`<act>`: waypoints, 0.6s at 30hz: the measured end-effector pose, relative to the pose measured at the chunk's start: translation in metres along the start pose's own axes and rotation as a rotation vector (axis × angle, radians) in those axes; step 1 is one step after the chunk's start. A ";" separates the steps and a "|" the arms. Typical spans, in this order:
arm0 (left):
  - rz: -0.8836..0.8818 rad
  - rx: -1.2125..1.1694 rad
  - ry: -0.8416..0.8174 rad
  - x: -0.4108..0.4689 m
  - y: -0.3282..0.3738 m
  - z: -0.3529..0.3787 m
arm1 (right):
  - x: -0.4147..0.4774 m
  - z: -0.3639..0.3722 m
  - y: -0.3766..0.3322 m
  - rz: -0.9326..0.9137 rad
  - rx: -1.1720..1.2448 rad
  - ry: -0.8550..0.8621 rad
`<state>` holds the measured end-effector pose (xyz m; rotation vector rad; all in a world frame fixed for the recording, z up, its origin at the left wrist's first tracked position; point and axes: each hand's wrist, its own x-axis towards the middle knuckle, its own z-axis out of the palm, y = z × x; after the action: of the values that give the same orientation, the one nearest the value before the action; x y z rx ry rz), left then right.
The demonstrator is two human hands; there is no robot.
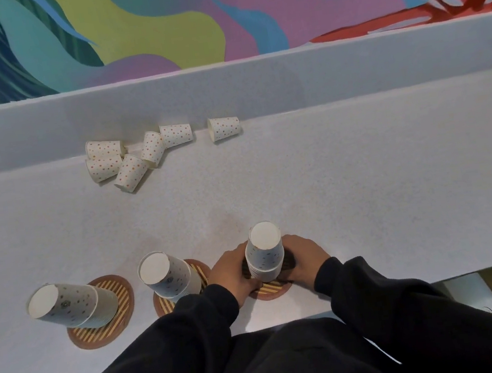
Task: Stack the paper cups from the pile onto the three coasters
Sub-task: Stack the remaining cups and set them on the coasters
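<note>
Both hands are down at six o'clock, clasped around the base of the right stack [265,254] of upside-down paper cups: left hand [234,274] gripping its left side, right hand [302,258] gripping the right. That stack stands on the right coaster [271,291]. At seven o'clock, the middle stack [168,274] sits on the middle coaster [165,305]; at eight, the left stack [72,304] on the left coaster [101,333]. Up at eleven o'clock the pile [128,158] of dotted cups lies loose on the white counter [363,186], one lone cup [224,128] apart at twelve.
</note>
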<state>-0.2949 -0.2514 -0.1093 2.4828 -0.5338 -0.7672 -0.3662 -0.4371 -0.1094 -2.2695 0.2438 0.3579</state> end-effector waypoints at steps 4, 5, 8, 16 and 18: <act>-0.016 0.011 -0.006 0.001 -0.001 0.001 | 0.000 0.000 0.000 0.009 0.006 -0.012; -0.015 0.002 -0.010 0.002 -0.001 0.002 | 0.000 0.000 0.000 0.011 0.011 -0.014; -0.012 0.007 -0.002 0.000 0.001 0.002 | 0.001 0.001 0.002 0.041 0.029 -0.023; 0.249 0.177 0.101 -0.008 -0.007 -0.008 | 0.016 -0.030 0.025 0.125 0.287 0.072; 0.349 0.275 0.054 -0.044 0.020 -0.049 | 0.022 -0.056 0.023 0.111 0.324 0.154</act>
<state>-0.3036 -0.2299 -0.0441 2.5405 -1.0796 -0.5147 -0.3420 -0.4958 -0.0973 -1.9691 0.4736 0.1843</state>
